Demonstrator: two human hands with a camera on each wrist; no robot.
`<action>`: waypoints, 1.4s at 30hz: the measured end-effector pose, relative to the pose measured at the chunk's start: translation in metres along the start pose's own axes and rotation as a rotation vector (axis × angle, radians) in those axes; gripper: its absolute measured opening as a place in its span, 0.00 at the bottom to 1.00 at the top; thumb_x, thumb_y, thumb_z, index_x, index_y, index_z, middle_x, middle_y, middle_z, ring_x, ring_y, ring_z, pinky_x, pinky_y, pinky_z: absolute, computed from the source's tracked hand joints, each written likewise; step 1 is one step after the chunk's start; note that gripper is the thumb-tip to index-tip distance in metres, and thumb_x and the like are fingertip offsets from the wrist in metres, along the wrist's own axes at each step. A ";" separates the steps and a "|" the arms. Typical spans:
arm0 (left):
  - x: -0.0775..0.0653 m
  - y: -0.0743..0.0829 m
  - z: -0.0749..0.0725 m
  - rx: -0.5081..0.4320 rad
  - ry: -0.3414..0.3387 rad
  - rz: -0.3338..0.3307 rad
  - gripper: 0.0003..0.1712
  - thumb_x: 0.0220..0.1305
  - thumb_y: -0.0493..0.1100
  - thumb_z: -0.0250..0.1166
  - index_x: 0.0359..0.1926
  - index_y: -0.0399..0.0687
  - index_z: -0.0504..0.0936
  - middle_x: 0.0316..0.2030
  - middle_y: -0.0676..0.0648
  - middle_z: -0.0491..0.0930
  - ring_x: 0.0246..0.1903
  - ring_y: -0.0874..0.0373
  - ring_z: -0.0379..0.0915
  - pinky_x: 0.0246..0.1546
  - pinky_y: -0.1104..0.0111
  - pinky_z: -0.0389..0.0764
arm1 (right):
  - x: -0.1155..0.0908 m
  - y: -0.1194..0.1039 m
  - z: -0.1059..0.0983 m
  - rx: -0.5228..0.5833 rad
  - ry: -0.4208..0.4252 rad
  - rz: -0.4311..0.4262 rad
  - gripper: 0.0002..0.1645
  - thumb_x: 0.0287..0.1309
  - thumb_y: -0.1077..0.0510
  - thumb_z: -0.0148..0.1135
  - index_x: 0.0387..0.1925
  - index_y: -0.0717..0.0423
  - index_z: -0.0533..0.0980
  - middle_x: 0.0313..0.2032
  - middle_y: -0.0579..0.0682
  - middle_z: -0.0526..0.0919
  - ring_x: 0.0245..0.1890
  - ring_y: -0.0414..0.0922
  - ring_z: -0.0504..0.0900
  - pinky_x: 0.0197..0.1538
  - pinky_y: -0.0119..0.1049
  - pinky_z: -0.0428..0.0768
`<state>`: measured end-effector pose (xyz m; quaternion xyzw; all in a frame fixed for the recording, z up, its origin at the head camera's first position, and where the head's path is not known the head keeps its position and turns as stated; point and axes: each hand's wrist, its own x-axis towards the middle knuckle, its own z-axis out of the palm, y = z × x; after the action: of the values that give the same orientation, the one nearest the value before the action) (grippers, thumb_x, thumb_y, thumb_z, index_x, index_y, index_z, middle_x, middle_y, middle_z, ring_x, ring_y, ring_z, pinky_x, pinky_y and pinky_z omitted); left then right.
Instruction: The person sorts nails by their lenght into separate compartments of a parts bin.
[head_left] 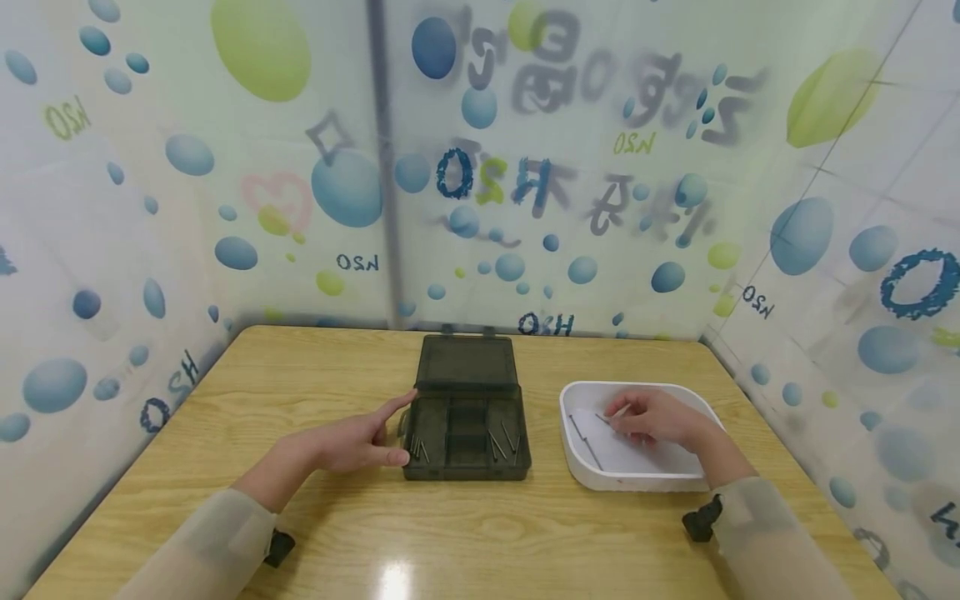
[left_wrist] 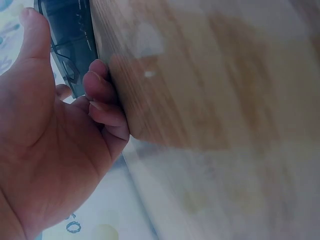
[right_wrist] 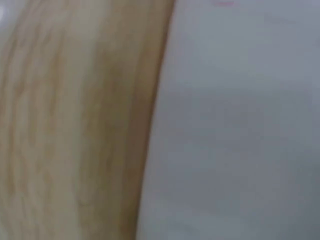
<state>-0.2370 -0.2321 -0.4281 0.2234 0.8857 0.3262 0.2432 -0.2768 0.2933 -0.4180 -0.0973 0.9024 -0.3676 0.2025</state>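
Observation:
A dark translucent organizer box [head_left: 467, 477] lies with its lid [head_left: 467, 360] tipped back. Thin metal nails [head_left: 418, 448] sit in its left compartment, and several more [head_left: 504, 440] in the right one. My left hand [head_left: 358, 440] rests at the box's left side, thumb at the front corner, index finger stretched toward the hinge. The left wrist view shows its other fingers [left_wrist: 102, 92] loosely bent beside the box. Inside a white tray [head_left: 566, 433], my right hand [head_left: 651, 418] pinches a thin nail [head_left: 602, 418] at the fingertips. Other nails [head_left: 591, 450] lie on the tray's floor.
Both containers stand on a wood-grain table [head_left: 420, 533], the tray to the right of the box. A patterned curtain [head_left: 480, 250] surrounds the table at the back and sides. The right wrist view shows only the blurred tray wall [right_wrist: 230, 140] and tabletop.

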 end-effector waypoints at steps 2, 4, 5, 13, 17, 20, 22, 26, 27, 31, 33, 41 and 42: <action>0.000 0.001 0.000 0.001 -0.001 0.000 0.61 0.77 0.62 0.69 0.91 0.59 0.36 0.29 0.50 0.73 0.30 0.56 0.67 0.37 0.63 0.69 | 0.001 0.003 0.001 -0.002 0.001 0.007 0.16 0.74 0.55 0.72 0.58 0.55 0.83 0.37 0.51 0.82 0.36 0.48 0.80 0.40 0.40 0.79; 0.000 0.001 0.000 -0.001 -0.004 0.002 0.61 0.77 0.62 0.69 0.91 0.59 0.36 0.29 0.50 0.74 0.30 0.56 0.67 0.37 0.63 0.69 | 0.004 0.007 0.003 -0.007 0.006 0.022 0.17 0.74 0.55 0.72 0.59 0.54 0.83 0.36 0.51 0.81 0.35 0.48 0.80 0.40 0.40 0.79; 0.000 0.001 0.000 -0.003 -0.005 0.002 0.61 0.78 0.61 0.69 0.91 0.60 0.35 0.29 0.50 0.74 0.30 0.56 0.67 0.37 0.63 0.69 | 0.005 0.008 0.004 -0.009 0.010 0.031 0.17 0.74 0.55 0.72 0.59 0.54 0.83 0.36 0.51 0.81 0.35 0.48 0.80 0.40 0.40 0.79; 0.000 0.000 0.000 -0.020 -0.007 -0.003 0.61 0.78 0.62 0.68 0.91 0.62 0.34 0.28 0.50 0.73 0.29 0.57 0.66 0.35 0.63 0.68 | 0.006 0.005 0.008 -0.022 0.029 0.038 0.15 0.74 0.55 0.71 0.58 0.54 0.84 0.34 0.50 0.80 0.32 0.47 0.79 0.37 0.39 0.78; -0.001 0.000 0.001 -0.021 -0.008 0.002 0.61 0.78 0.62 0.68 0.91 0.62 0.34 0.28 0.49 0.74 0.29 0.57 0.66 0.35 0.63 0.69 | 0.007 0.006 0.009 -0.032 0.027 0.017 0.11 0.74 0.57 0.71 0.54 0.54 0.85 0.33 0.50 0.79 0.32 0.47 0.79 0.37 0.38 0.77; -0.001 0.000 0.000 -0.013 -0.005 0.004 0.61 0.78 0.61 0.68 0.91 0.62 0.34 0.28 0.49 0.74 0.29 0.57 0.67 0.36 0.63 0.70 | 0.010 0.008 0.010 -0.045 0.023 0.011 0.08 0.74 0.58 0.70 0.51 0.54 0.85 0.32 0.49 0.79 0.32 0.47 0.79 0.37 0.38 0.78; -0.001 0.000 0.000 -0.010 -0.004 0.004 0.61 0.78 0.61 0.68 0.91 0.61 0.34 0.28 0.49 0.74 0.29 0.57 0.67 0.36 0.63 0.70 | 0.011 0.008 0.010 -0.055 0.019 0.016 0.07 0.74 0.57 0.70 0.49 0.54 0.85 0.32 0.49 0.79 0.32 0.46 0.79 0.38 0.38 0.78; -0.001 0.000 0.000 -0.010 -0.005 0.005 0.61 0.78 0.61 0.68 0.91 0.62 0.34 0.29 0.49 0.75 0.29 0.57 0.67 0.36 0.63 0.70 | 0.012 0.008 0.011 -0.069 0.012 0.029 0.06 0.75 0.56 0.70 0.47 0.54 0.85 0.32 0.48 0.80 0.32 0.46 0.78 0.38 0.38 0.77; -0.001 0.000 0.000 -0.010 -0.005 0.005 0.61 0.78 0.61 0.68 0.91 0.61 0.34 0.29 0.49 0.75 0.29 0.57 0.67 0.37 0.63 0.70 | 0.012 0.008 0.011 -0.076 0.011 0.027 0.06 0.75 0.56 0.70 0.47 0.55 0.85 0.32 0.48 0.79 0.32 0.46 0.78 0.38 0.38 0.77; 0.000 0.000 0.000 -0.003 -0.006 0.004 0.61 0.78 0.61 0.68 0.91 0.61 0.34 0.29 0.49 0.75 0.30 0.56 0.67 0.37 0.62 0.70 | 0.011 0.007 0.011 -0.101 0.005 0.014 0.07 0.76 0.56 0.69 0.46 0.57 0.84 0.32 0.48 0.79 0.32 0.45 0.77 0.38 0.38 0.76; -0.001 0.000 -0.001 0.001 -0.005 0.003 0.61 0.78 0.61 0.68 0.91 0.61 0.34 0.29 0.49 0.74 0.30 0.56 0.67 0.37 0.62 0.70 | 0.011 0.006 0.011 -0.110 0.004 0.017 0.08 0.76 0.55 0.69 0.46 0.56 0.84 0.32 0.48 0.78 0.32 0.45 0.77 0.38 0.38 0.76; -0.001 0.000 0.000 0.007 -0.006 0.003 0.61 0.78 0.62 0.68 0.91 0.60 0.34 0.30 0.48 0.76 0.30 0.56 0.69 0.37 0.62 0.70 | 0.009 0.002 0.011 -0.144 -0.002 0.017 0.07 0.78 0.56 0.66 0.45 0.56 0.83 0.33 0.48 0.78 0.33 0.45 0.77 0.40 0.38 0.75; -0.001 0.000 0.000 0.010 -0.006 0.002 0.61 0.78 0.62 0.68 0.91 0.61 0.34 0.30 0.48 0.76 0.30 0.56 0.69 0.37 0.62 0.70 | 0.009 0.002 0.011 -0.148 -0.004 0.013 0.07 0.78 0.56 0.66 0.45 0.56 0.83 0.32 0.47 0.78 0.33 0.45 0.77 0.39 0.38 0.75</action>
<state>-0.2359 -0.2328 -0.4274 0.2265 0.8863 0.3215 0.2447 -0.2797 0.2851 -0.4292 -0.1070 0.9273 -0.2984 0.1990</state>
